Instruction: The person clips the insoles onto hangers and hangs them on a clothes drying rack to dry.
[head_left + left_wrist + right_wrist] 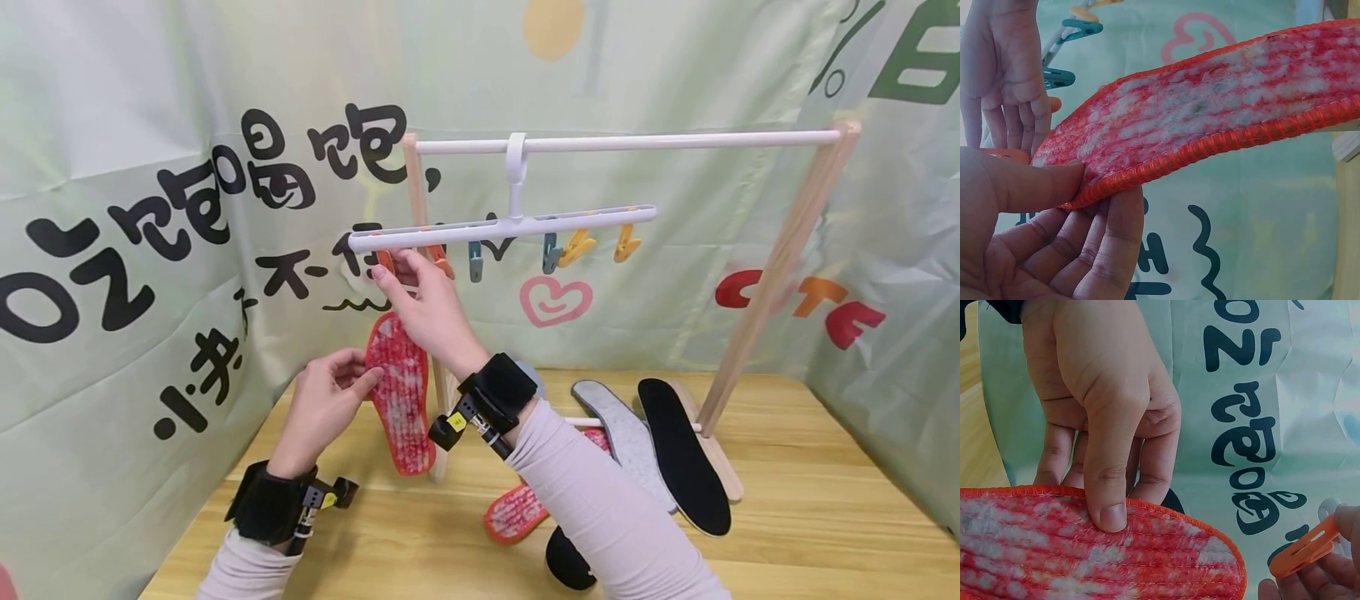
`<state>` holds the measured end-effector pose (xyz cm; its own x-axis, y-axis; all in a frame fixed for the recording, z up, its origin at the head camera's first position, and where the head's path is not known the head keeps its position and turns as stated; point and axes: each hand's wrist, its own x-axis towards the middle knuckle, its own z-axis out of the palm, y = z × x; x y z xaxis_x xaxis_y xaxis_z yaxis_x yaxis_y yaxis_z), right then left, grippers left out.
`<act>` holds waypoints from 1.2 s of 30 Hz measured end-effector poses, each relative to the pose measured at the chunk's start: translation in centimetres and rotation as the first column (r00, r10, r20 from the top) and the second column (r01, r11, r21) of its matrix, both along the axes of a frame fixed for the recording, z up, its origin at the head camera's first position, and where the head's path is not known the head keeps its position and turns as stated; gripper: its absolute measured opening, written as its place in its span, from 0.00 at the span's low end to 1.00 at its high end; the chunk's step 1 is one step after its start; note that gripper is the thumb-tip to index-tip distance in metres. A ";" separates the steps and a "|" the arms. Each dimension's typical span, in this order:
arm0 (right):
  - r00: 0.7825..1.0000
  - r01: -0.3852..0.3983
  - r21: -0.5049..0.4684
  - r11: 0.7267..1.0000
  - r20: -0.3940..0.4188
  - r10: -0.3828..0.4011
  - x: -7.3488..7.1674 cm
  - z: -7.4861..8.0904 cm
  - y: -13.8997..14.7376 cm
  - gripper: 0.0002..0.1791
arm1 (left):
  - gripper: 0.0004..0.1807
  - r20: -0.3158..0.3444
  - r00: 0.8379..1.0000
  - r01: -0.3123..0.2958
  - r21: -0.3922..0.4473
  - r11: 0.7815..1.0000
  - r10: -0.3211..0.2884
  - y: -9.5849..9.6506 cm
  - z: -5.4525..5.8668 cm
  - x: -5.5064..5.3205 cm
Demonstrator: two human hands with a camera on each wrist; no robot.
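Note:
My left hand [318, 408] pinches a red-and-white insole [401, 400] by its edge, thumb on the near face and fingers behind. The insole has an orange stitched border and hangs upright below the left end of a white clip hanger [450, 233]. My right hand [431, 308] is raised to that end, thumb and fingers around an orange clothespin [1304, 551]. In the right wrist view the insole's rounded tip lies a little apart from this clothespin. Farther along the bar hang another orange clothespin [440, 260], teal clothespins [476, 261] and yellow clothespins [625, 242].
The hanger hooks onto the white rail [660, 142] of a wooden-post rack [780, 275]. On the wooden table [817, 533] lie a grey insole [626, 425], a black insole [682, 458] and another red insole [517, 510], partly hidden by my right sleeve. Printed cloth [187, 67] hangs behind.

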<state>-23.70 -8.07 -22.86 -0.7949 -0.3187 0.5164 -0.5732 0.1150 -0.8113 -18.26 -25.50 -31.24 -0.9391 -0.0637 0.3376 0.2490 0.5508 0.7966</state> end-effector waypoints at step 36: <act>0.996 0.076 -0.027 0.997 -0.039 -0.077 -0.6 -0.5 2.7 0.20 | 0.09 -0.015 1.000 0.018 0.006 1.000 -0.018 0.7 -0.4 -0.1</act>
